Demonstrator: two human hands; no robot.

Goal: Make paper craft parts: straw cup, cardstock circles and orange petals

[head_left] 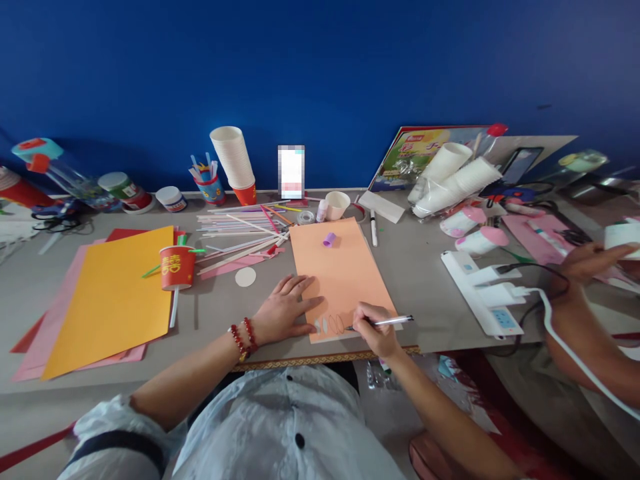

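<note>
A sheet of orange paper (345,267) lies in front of me, with drawn oval outlines and small cut-out holes along its near edge. My left hand (286,308) rests flat on its left side, fingers spread. In my right hand (376,328) is a pen (400,321), its tip touching the paper beside the ovals. A small purple cap (329,239) sits on the far part of the sheet. Left of the paper are a white paper disc (245,277) and a red cup (177,267) with green and white straws attached.
Loose straws (240,223) lie behind my left hand. Stacked paper cups (233,160) stand by the wall. Yellow paper (115,300) covers the left. A power strip (480,293) with cables lies right, near another person's hand (590,260). A marker (373,228) lies beyond the sheet's right edge.
</note>
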